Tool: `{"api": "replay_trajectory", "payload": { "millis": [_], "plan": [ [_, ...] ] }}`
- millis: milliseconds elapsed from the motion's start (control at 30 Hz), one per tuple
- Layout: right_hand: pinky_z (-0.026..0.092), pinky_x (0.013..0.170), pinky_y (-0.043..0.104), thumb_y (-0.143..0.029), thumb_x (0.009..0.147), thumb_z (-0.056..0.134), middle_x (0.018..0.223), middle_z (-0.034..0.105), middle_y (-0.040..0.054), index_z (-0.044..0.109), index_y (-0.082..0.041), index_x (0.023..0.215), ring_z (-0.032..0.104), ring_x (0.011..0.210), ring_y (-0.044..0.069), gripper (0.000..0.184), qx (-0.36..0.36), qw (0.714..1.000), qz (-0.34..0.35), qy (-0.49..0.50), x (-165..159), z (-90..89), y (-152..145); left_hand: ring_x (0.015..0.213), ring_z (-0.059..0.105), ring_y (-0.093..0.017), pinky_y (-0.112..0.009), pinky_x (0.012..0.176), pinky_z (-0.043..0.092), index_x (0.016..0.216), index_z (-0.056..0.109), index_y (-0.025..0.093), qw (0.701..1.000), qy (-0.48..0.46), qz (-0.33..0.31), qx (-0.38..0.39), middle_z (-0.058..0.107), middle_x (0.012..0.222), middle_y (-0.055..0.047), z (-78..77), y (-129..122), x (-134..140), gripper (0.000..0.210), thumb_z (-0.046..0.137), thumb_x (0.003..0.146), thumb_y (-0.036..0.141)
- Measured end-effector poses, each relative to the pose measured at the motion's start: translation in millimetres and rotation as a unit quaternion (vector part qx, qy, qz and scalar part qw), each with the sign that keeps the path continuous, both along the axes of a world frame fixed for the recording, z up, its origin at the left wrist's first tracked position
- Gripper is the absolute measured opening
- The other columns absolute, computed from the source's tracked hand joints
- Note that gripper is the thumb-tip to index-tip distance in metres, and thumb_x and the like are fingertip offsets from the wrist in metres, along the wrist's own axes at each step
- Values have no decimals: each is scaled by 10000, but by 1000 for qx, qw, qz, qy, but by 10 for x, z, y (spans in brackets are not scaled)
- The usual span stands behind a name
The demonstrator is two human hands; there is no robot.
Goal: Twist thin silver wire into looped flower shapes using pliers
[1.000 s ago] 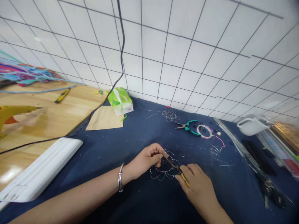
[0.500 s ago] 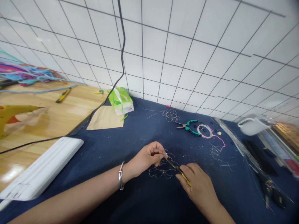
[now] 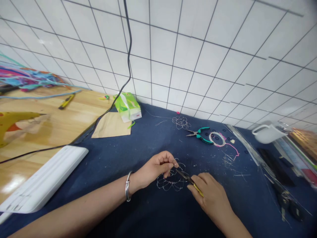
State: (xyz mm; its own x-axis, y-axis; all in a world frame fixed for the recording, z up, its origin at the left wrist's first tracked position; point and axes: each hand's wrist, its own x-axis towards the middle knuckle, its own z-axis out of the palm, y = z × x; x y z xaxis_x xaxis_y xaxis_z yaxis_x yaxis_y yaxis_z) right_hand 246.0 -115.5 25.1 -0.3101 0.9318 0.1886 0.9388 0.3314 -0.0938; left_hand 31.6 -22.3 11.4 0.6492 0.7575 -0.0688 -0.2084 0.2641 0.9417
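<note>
White mug (image 3: 266,134), contents unclear; left hand (image 3: 158,168) pinches looped wire (image 3: 171,182).

A soft green-and-white tissue pack (image 3: 127,107) overlaps a flat tan sheet (image 3: 111,129), beyond and left of the fingers (image 3: 166,167). A long white plastic block (image 3: 47,180) lies well to their left, a white handled mug (image 3: 267,134) far right. Beyond them, a thin black cable (image 3: 129,49) crosses a white tiled wall (image 3: 163,46).

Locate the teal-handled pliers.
Head view: the teal-handled pliers lie right of centre on the dark blue surface, between the loose wire flower and the white ring.
</note>
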Motion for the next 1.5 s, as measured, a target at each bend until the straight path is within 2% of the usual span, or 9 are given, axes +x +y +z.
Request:
{"api": "replay_trajectory", "payload": {
  "millis": [300,467,633,833,1033,1233,1500],
  "plan": [
    [459,682,292,-313,859,467,828,562,54,566,-198,960,540,778,172,182,-3,999,-16,47,-94,25,-23,511,439,-45,-201,512,366,852,515,146,999,31,33,30,573,809,-6,-34,0,14,51,522,809,172],
    [455,690,338,-330,871,425,852,556,75,551,-188,983,529,803,203,221,-4,997,-62,48,-211,54,-77,503,447,-55,-193,494,365,842,531,152,994,61,70,58,522,679,30,-46,-19,34,52,530,807,191],
    [442,681,369,-372,863,421,865,552,103,549,-174,991,512,799,231,268,9,994,-110,23,-322,116,-116,519,477,-66,-198,504,382,850,535,155,987,83,122,71,551,709,13,-57,-43,54,60,530,808,198],
    [424,670,377,-357,851,440,835,549,110,552,-171,965,505,767,237,246,27,990,-135,-9,-473,173,-98,572,506,-81,-208,536,412,858,529,160,983,81,150,63,548,739,8,-46,-89,89,68,525,818,216],
    [413,634,362,-371,854,424,802,539,107,557,-177,900,507,724,227,240,40,988,-146,-26,-567,232,-81,586,521,-89,-211,547,423,865,522,175,976,101,177,74,557,740,12,-80,-119,113,57,507,819,205],
    [401,620,363,-386,848,426,809,542,115,559,-176,952,503,724,235,270,79,986,-146,-33,-560,287,-114,562,517,-87,-212,546,420,852,521,176,971,115,196,80,553,709,21,-76,-110,108,51,512,803,189],
    [382,612,359,-353,837,451,771,536,101,560,-187,876,490,697,225,203,54,986,-155,-38,-616,271,-56,589,527,-94,-226,582,438,862,504,177,970,106,204,79,555,737,16,-44,-172,139,52,509,812,188]
  ]
}}
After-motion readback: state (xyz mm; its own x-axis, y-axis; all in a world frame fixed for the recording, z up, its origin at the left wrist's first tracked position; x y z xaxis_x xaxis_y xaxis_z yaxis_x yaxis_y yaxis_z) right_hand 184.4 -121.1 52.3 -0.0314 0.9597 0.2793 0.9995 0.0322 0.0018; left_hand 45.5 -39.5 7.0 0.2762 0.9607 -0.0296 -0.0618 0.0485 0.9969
